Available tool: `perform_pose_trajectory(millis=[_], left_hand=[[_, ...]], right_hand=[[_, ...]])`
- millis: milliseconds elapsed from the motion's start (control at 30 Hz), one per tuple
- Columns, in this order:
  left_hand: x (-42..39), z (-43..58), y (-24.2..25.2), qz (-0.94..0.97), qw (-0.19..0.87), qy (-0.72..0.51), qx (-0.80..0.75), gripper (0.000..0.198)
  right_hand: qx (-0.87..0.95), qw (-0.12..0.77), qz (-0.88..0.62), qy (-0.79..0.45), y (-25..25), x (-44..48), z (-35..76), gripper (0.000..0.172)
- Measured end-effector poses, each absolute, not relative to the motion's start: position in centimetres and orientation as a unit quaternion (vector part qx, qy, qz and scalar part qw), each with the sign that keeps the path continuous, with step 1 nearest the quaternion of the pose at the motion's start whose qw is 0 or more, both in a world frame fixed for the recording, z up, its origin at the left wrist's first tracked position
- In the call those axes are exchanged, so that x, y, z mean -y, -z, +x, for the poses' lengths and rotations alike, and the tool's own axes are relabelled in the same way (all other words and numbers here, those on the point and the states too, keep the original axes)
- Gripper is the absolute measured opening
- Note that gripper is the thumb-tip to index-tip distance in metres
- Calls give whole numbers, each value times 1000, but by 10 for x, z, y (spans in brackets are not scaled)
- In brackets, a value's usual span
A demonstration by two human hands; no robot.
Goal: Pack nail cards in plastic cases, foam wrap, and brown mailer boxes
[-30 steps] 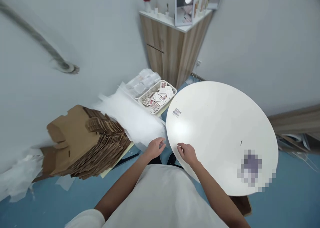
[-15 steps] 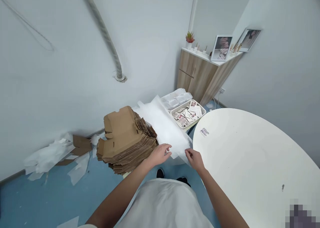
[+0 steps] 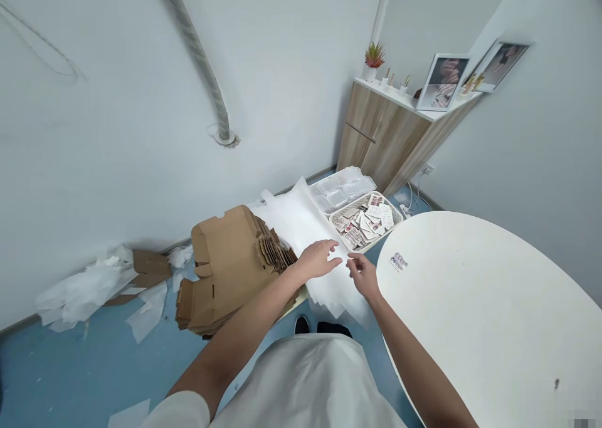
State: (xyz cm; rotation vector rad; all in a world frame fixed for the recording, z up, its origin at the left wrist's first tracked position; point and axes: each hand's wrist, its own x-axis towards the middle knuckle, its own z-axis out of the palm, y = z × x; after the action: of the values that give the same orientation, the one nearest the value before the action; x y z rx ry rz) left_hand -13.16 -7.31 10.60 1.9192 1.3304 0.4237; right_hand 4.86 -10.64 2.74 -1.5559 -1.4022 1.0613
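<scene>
A stack of thin white packing sheets (image 3: pixel 294 218) lies beside the flattened boxes, its loose near edge hanging low in front of me. Over these sheets my left hand (image 3: pixel 320 259) is held with thumb and fingers apart, holding nothing. My right hand (image 3: pixel 363 275) is just above their right side, close to the round table, its fingers bent and slightly apart with nothing visible between them. Whether either hand touches the paper I cannot tell. Left of the sheets is a tall pile of flattened brown cardboard boxes (image 3: pixel 228 249).
A round white table (image 3: pixel 470 315) with a small card (image 3: pixel 398 262) fills the right. Behind the sheets are a basket of small cards (image 3: pixel 362 221) and clear plastic packs (image 3: pixel 343 188). A wood cabinet (image 3: pixel 380 124) stands in the corner. Paper scraps (image 3: pixel 84 290) litter the floor left.
Both hands have moved up and further over the sheets, closer together. My left hand's fingers have spread. My view has shifted slightly.
</scene>
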Motion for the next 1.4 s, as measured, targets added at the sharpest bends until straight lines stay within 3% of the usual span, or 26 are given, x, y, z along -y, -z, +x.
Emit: perform_pose_trajectory(millis=[267,533,1067,1400], left_hand=[[-48,-113,-84,700,350,-128,-609,52],[-119,-120,-24,630,392,-136,-656,59],[-123,-108,6,542,435,-204,-689,57],[-88,-90,-32,426,486,-445,-620,28]], right_hand=[[423,472,-617,-466,-8,-22,45,47],[358,443,-632,-526,25,-86,29,57],[280,490,-648,-512,51,-110,8,42],[213,566,-598,-525,-11,-50,3,39]])
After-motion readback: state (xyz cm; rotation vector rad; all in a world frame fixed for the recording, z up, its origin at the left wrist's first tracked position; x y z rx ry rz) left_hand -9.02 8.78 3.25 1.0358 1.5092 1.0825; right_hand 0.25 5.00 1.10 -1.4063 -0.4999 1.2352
